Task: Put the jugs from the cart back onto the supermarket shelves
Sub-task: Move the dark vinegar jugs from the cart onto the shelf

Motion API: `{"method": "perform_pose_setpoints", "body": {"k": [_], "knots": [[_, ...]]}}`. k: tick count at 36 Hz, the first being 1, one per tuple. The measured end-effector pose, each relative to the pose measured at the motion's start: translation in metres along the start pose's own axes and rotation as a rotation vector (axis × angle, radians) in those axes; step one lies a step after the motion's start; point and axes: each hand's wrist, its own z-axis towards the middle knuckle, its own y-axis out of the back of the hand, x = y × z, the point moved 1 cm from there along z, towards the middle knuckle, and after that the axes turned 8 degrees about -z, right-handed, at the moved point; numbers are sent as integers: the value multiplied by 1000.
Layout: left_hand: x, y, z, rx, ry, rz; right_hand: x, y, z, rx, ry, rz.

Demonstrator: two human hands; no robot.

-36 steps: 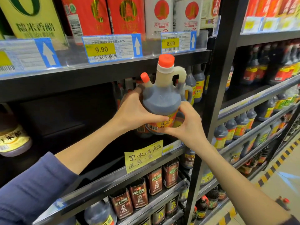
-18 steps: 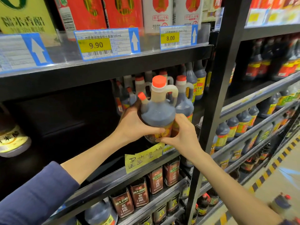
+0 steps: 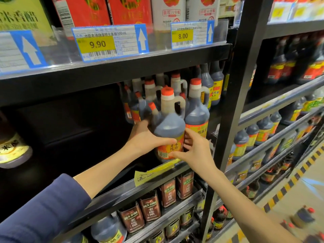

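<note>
Frame 11 o'clock: blue-yellow paper price tag "9.90" (image 3: 98, 43). Left hand (image 3: 147, 137) wraps translucent plastic jug of dark liquid, orange cap and label (image 3: 169, 127), from its 9 o'clock. Jug upright at black metal shelf (image 3: 108, 199) front edge. Tag "8.00" (image 3: 183, 35) at 12. Right hand (image 3: 196, 151) pinches jug's base from 4. Matching jug (image 3: 197, 111) touching at 2.

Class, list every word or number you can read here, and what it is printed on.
"9.90": left price tag.
"8.00": right price tag.
"老陈醋": brown bottles, lower shelf.
"米香醋": green carton, top left.
"老陈": held jug's label, partly covered.
Yellow note, barcode digits: too blurred.
</note>
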Motion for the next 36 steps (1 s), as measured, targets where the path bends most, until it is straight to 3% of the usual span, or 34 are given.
{"method": "perform_pose_setpoints", "body": {"k": [11, 19, 26, 36], "knots": [[8, -5, -7, -97, -54, 132, -4, -3, -3, 16, -57, 22], [26, -3, -20, -44, -4, 72, -6, 6, -6, 20, -68, -101], [53, -8, -22, 129, 120, 90, -4, 11, -7, 32, -83, -177], [55, -11, -19, 157, 113, 73, -3, 13, -1, 109, -36, -277]]}}
